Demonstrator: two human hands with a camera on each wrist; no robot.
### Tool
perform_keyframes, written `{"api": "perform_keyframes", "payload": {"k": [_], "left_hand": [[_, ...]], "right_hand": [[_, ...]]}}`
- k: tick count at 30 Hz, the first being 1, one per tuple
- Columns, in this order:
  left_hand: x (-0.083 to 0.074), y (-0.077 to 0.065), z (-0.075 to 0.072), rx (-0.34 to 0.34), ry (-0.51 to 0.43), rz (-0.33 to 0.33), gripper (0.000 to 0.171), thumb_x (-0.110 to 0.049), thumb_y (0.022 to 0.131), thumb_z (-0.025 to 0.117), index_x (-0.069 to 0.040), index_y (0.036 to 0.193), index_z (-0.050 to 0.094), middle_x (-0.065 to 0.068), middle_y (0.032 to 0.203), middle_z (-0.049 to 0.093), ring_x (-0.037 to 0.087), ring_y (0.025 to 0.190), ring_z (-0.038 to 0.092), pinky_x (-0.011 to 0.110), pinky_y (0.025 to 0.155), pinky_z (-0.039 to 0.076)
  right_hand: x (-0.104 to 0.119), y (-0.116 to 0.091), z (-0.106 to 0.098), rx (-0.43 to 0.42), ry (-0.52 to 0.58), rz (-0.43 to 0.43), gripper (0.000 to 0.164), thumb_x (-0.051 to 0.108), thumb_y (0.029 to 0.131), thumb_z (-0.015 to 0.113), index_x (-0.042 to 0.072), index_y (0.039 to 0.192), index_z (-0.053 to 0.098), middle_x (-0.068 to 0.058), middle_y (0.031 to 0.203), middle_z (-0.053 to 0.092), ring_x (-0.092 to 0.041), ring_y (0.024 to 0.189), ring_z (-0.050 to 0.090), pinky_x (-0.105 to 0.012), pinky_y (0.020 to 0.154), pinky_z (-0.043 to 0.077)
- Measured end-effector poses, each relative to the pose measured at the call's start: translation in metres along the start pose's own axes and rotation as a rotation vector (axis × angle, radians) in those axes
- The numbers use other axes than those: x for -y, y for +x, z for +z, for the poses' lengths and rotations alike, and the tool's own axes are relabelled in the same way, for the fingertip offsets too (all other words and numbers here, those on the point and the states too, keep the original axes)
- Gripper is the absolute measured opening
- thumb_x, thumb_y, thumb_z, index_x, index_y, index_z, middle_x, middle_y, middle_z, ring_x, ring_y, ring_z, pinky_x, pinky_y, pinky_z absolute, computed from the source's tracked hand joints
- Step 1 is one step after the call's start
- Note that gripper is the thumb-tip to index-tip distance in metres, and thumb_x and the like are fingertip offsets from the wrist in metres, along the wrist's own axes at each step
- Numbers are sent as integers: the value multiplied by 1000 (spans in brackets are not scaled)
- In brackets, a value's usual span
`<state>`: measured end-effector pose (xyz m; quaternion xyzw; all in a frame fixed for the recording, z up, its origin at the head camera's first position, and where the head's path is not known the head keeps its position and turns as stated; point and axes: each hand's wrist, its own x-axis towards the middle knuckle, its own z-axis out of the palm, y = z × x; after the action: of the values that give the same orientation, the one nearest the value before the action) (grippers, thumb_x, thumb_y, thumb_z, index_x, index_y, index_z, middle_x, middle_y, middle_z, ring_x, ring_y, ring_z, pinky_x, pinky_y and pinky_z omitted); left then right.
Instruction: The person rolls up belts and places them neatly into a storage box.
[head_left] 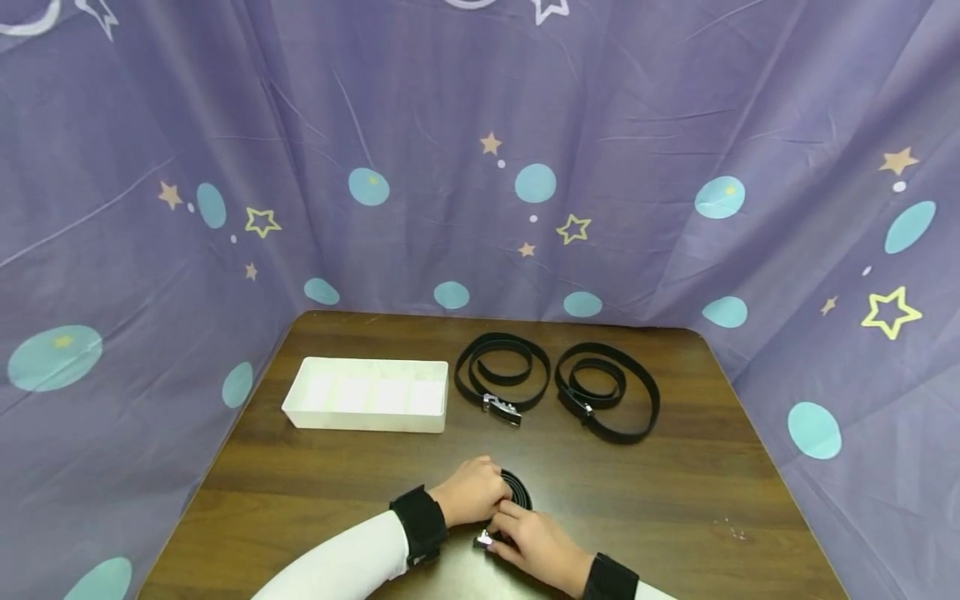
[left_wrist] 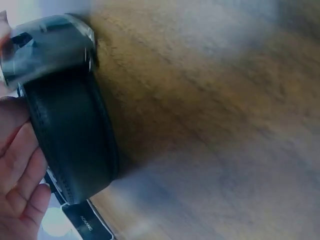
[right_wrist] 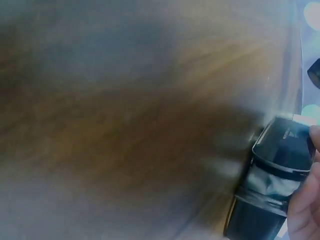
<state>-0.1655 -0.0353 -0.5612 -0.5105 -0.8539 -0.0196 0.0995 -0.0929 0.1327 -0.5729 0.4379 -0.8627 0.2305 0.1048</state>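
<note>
A black leather belt, wound into a coil, stands on its edge near the front of the table. My left hand grips the coil from its left side, fingers along the strap. From the right, my right hand holds the belt at its shiny metal buckle, thumb and fingers on it. That buckle fills the lower right of the right wrist view. Part of the coil is hidden behind both hands.
A white rectangular box stands at the back left. Two more black belts lie loosely looped at the back, one with its buckle facing forward, the other belt to its right. A patterned purple curtain surrounds the wooden table.
</note>
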Motion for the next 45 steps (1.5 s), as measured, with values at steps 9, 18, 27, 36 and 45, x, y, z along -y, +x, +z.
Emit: {"api": "perform_keyframes", "payload": {"k": [9, 18, 27, 36, 45], "left_hand": [[4, -5, 0, 45, -99, -4, 14, -37, 78, 72, -30, 67, 69, -20, 58, 53, 0, 63, 43, 18, 62, 32], [2, -6, -4, 64, -109, 11, 8, -33, 81, 71, -31, 75, 74, -22, 68, 64, 0, 69, 50, 18, 65, 36], [5, -11, -31, 136, -244, 15, 7, -22, 84, 72, -29, 83, 75, -22, 78, 67, -11, 69, 54, 10, 65, 45], [-21, -30, -47, 235, -253, -57, 24, -37, 71, 82, -28, 68, 60, -23, 59, 45, -8, 54, 37, 12, 48, 31], [-25, -35, -34, 136, -253, -61, 27, -26, 72, 82, -25, 75, 55, -21, 60, 47, -10, 54, 36, 11, 51, 31]], "right_hand": [[2, -1, -2, 26, 28, 131, 20, 29, 86, 72, 20, 93, 56, 17, 72, 44, 10, 60, 34, -6, 52, 27], [1, -4, -1, 17, 29, 130, 18, 28, 85, 73, 21, 85, 56, 18, 68, 44, 11, 60, 34, -5, 52, 26], [1, -5, -2, 45, 88, 155, 17, 26, 86, 72, 22, 84, 55, 20, 69, 44, 12, 60, 36, -4, 52, 27], [2, -8, -8, 31, 206, 183, 18, 16, 84, 72, 19, 84, 53, 17, 68, 45, 12, 59, 36, -3, 52, 28], [-16, 15, -34, 180, 252, 302, 12, 6, 86, 65, 14, 92, 58, 15, 72, 55, 6, 61, 47, -15, 53, 42]]}}
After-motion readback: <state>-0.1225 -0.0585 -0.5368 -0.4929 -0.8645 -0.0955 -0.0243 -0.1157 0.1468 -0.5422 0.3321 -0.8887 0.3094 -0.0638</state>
